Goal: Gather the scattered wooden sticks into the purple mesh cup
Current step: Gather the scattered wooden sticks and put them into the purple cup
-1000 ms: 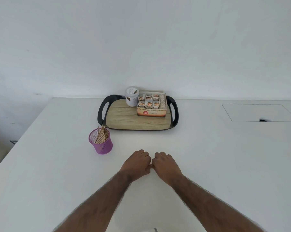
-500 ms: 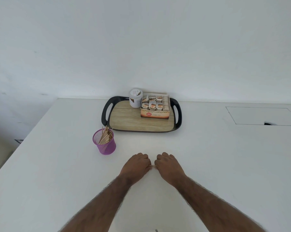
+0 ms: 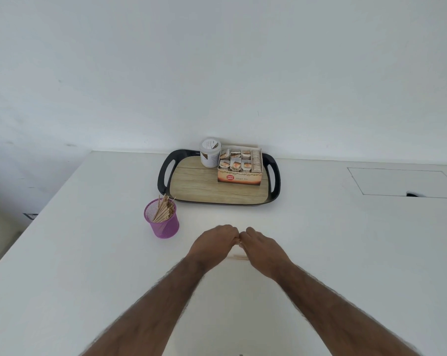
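Note:
The purple mesh cup [image 3: 163,222] stands on the white table, left of my hands, with a bundle of wooden sticks [image 3: 163,209] leaning inside it. My left hand [image 3: 212,244] and my right hand [image 3: 262,249] meet knuckle to knuckle at the table's middle, fingers curled down. Between their fingertips they pinch a few thin wooden sticks [image 3: 239,240], mostly hidden by the fingers. One more wooden stick [image 3: 239,257] lies flat on the table just below the gap between the hands.
A black-handled tray [image 3: 191,188] with a wood-look base sits behind the cup, carrying a white jar [image 3: 210,152] and a box of tea bags [image 3: 240,167]. A flush hatch [image 3: 402,182] is set in the table at the right. The table's left edge runs diagonally.
Both hands have stayed together and risen slightly off the table. A stick lying on the table beneath them has come into sight.

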A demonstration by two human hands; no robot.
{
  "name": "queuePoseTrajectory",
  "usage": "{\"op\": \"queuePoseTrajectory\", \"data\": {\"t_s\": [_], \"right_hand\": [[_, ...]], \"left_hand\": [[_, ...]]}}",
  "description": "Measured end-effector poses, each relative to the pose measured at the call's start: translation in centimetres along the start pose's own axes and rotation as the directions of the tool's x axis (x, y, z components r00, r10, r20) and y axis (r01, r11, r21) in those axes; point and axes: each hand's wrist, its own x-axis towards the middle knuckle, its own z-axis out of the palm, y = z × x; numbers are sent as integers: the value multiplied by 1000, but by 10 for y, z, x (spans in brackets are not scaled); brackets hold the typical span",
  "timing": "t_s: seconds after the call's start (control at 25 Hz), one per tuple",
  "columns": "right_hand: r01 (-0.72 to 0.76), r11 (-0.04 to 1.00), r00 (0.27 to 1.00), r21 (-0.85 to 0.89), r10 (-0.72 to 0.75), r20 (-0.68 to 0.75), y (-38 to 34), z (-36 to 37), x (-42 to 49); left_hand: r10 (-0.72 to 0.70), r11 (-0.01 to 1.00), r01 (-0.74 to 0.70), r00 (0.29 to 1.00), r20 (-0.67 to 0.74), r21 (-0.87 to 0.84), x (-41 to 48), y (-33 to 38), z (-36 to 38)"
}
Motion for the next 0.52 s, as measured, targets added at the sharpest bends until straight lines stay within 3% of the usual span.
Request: {"op": "queuePoseTrajectory", "data": {"t_s": [0.12,0.2,0.28,0.36,0.52], "right_hand": [[-40,997,999,-63,39,-10,1,-12,3],[-45,996,999,-71,44,-11,4,-20,4],[-24,996,1000,-87,23,-12,4,-28,3],[43,989,999,-143,-42,5,-1,-33,5],[61,972,997,-226,-47,68,-30,-32,15]], "left_hand": [[4,995,-1,1000,31,-98,5,10,-15],[-126,932,88,988,-87,-352,5,11,-23],[-415,684,168,890,-189,-710,2,10,-27],[-573,423,215,816,-76,-881,3,16,-26],[-557,281,266,828,69,-922,10,41,-20]]}}
